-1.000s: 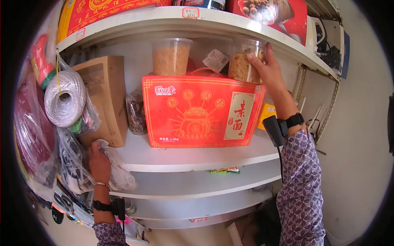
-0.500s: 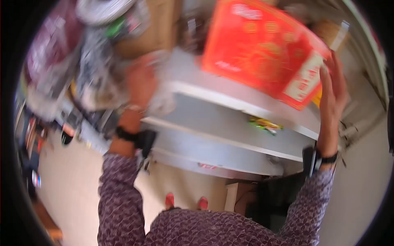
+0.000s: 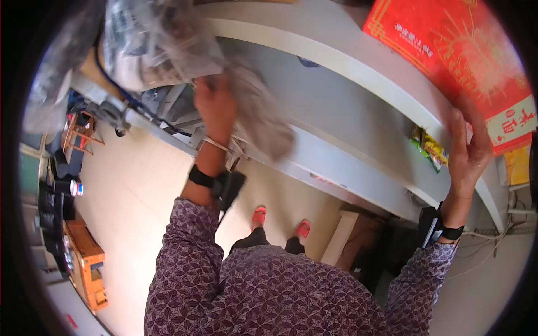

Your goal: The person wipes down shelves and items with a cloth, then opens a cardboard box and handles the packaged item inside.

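The fingers of the left hand (image 3: pixel 217 106) are curling tightly around a grey-beige cloth (image 3: pixel 260 109), which is trailing, motion-blurred, across the front edges of the shelves. The fingers of the right hand (image 3: pixel 471 148) are extending upward, loosely spread; they are overlapping the lower edge of a red noodle carton (image 3: pixel 443 47) in the view, and whether they are touching it cannot be told. Black wrist straps (image 3: pixel 202 177) are encircling both wrists, and a bracelet (image 3: pixel 217 145) is circling the left one. A clear plastic bag (image 3: pixel 159 42) is hanging just beside the left hand. The carton is standing on a white shelf (image 3: pixel 330 33), near a yellow box (image 3: pixel 516 165); a green-and-yellow packet (image 3: pixel 430 150) is lying on the shelf below. Red shoes (image 3: pixel 303 228) are resting on the pale floor (image 3: pixel 145 190).
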Motion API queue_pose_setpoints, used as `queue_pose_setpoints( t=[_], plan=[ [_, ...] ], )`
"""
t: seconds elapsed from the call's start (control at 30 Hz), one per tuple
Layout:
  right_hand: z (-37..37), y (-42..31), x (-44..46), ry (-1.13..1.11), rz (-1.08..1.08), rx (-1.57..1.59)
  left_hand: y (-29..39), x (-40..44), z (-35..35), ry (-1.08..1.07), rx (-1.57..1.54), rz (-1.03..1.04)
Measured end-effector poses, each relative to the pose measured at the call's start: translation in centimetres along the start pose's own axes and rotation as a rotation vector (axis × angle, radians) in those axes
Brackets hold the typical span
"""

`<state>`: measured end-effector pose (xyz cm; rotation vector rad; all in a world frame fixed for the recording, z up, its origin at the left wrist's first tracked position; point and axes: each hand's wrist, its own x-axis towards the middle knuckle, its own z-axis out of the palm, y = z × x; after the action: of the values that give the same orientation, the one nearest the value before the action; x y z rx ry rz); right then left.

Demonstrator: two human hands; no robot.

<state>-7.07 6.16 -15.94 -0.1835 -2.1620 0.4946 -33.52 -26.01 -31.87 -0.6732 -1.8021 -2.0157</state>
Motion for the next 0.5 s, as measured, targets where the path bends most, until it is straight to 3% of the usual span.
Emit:
queue_pose_setpoints(
  t=[0.03, 0.13, 0.23, 0.33, 0.5],
  plan=[
    [0.2, -0.2, -0.1, -0.002, 0.007, 0.044, 1.7, 1.3, 0.1, 0.107, 0.534, 0.063],
    [0.2, 0.7, -0.4, 0.034, -0.001, -0.002, -2.0, -0.1, 0.4, -0.212, 1.528, 0.322],
    [0.4, 1.0, -0.7, 0.054, 0.072, -0.051, -3.4, 1.2, -0.7, -0.276, 1.444, 0.494],
    [0.8, 0.8, -0.9, 0.114, 0.151, -0.064, -5.9, 6.0, -3.0, -0.754, 1.384, 0.725],
    [0.4, 0.5, -0.9, 0.107, 0.077, -0.314, -14.5, 13.5, -4.2, -0.783, 1.402, 0.836]
  ],
)
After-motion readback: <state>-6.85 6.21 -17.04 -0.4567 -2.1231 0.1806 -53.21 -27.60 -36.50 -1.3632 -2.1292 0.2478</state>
